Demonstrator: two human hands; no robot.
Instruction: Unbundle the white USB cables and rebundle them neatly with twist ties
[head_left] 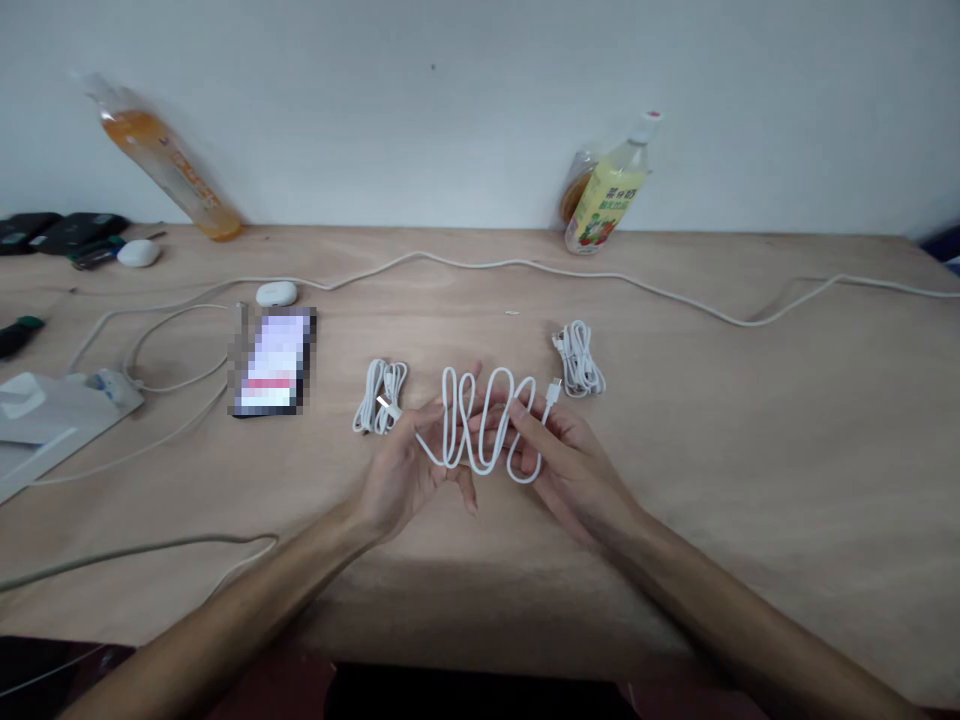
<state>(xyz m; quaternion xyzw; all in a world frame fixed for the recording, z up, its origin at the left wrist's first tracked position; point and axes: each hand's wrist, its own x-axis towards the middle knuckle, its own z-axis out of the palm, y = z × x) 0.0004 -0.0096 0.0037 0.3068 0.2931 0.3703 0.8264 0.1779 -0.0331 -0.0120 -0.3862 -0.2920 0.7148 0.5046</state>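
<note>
Head view: left hand (401,470) and right hand (559,455) both hold one white cable (480,425), fingers closed loosely on it, folded into several loops above the table (675,480), mid-front. Judging by layout, two bundled cables done: one (380,396) just left of the hands, one (579,358) right & behind. Current one half-gathered; plug end (553,389) loose, no tie on it yet. Phone screen (271,363) blurred; bottle (607,190) label unreadable; long cord (675,297) runs off-frame.

Cable (480,425): white
Coiled bundles (381,396): white
Surface (720,420): pale wood grain
Bottle (606,195): yellow label
Wall (450,100): was plain white
</note>
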